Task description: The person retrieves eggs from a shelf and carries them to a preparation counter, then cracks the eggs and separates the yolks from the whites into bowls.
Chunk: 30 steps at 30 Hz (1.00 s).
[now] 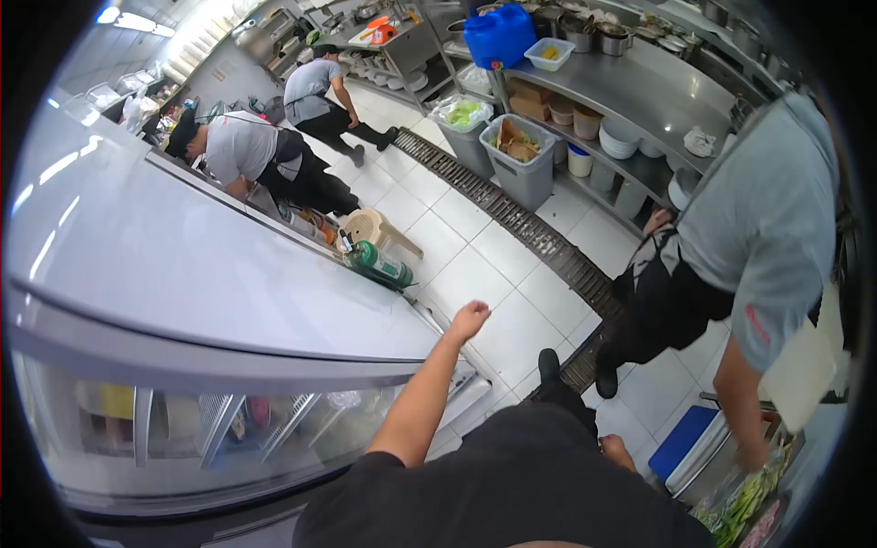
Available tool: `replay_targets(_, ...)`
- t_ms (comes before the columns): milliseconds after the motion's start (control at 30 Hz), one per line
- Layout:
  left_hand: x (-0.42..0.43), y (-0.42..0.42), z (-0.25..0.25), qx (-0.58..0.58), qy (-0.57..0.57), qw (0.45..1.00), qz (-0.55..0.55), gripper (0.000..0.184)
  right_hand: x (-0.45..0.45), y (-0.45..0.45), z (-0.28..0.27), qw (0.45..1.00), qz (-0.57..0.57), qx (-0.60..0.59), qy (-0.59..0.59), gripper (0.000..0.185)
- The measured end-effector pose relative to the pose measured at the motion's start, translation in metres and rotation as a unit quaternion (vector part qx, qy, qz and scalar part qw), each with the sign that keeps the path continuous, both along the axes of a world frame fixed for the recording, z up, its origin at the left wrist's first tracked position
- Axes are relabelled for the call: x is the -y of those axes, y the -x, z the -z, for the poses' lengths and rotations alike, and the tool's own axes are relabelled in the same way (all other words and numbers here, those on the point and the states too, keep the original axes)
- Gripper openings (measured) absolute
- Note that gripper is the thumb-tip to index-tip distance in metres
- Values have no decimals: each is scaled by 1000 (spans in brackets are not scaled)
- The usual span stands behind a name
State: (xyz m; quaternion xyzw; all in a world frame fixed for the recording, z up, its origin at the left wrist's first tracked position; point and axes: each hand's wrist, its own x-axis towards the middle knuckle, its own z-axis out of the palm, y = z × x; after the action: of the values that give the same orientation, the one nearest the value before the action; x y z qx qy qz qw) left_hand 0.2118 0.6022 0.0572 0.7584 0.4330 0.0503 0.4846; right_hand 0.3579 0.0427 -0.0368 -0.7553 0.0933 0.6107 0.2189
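My left hand [470,320] swings out in front of me above the white tiled floor [457,269]. Its fingers are loosely curled in, and I see nothing in them. It is close to the front edge of a glass-front display fridge [274,438] on my left, without touching it. Only a small part of my right hand [618,452] shows beside my dark shirt; its fingers are mostly hidden. A blue-lidded box [683,445] is the nearest thing to that hand.
Close on my right a co-worker [767,219] reaches toward green vegetables [740,511]. Two others bend at the left counter. A floor drain grate [512,219] runs ahead. A plastic stool [375,228], green cylinder [379,263] and grey bins [523,164] stand along the aisle.
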Motion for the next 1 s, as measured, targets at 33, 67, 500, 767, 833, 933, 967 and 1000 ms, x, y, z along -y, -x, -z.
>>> replay_targets(33,-10,-3,9,-12,8,1000,-3,37,-15,-7,4,1000,-13,-10,0,17)
replay_targets(67,-30,-15,8,-21,7,1000,-4,37,-34,-17,6,1000,-25,-16,-2,17)
replay_targets(500,-274,16,8,-34,301,910,-281,38,-312,-125,29,999,-25,11,-17,21)
replay_targets(767,-460,-130,-17,-17,229,964,-134,37,-471,-188,-5,998,-28,34,-34,23)
replay_targets(833,-495,-170,-29,17,221,967,-124,39,-510,-216,-4,998,-37,41,-42,23)
replay_targets(933,-549,-211,-28,55,201,973,-96,42,-580,-265,7,996,-22,53,-73,24)
replay_targets(967,-564,-215,-25,61,177,978,-87,41,-607,-283,13,995,1,52,-82,25)
replay_targets(1000,-570,-210,-21,60,157,982,-85,41,-636,-297,5,994,81,40,-55,27)
